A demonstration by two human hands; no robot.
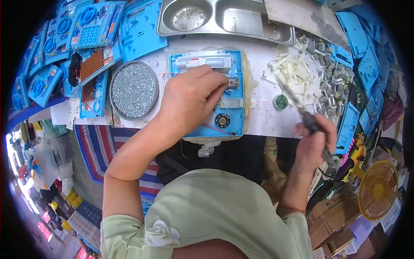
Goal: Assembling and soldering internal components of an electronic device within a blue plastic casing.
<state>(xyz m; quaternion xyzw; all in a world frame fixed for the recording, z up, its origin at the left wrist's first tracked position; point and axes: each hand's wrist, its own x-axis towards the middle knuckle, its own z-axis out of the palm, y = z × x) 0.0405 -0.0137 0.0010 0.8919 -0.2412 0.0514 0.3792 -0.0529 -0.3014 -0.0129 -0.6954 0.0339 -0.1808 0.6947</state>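
Note:
My left hand (189,97) rests on an open blue plastic toy housing (235,125) that lies flat on the white table top. Its fingertips pinch a small grey part (233,83) near the housing's middle right. A white block (207,60) sits along the housing's top edge and a round black speaker (222,120) near its lower edge, with thin red wires beside it. My right hand (315,144) is off to the right of the housing, gripping a dark-handled soldering iron (302,108) whose thin tip points up and left.
A round tray of small silver screws (133,90) lies left of the housing. A steel double tray (224,17) is at the back. White plastic pieces (293,71), small metal parts (332,77) and a little green tin (280,101) lie right. Blue housings (92,26) are stacked left. A yellow fan (378,190) stands lower right.

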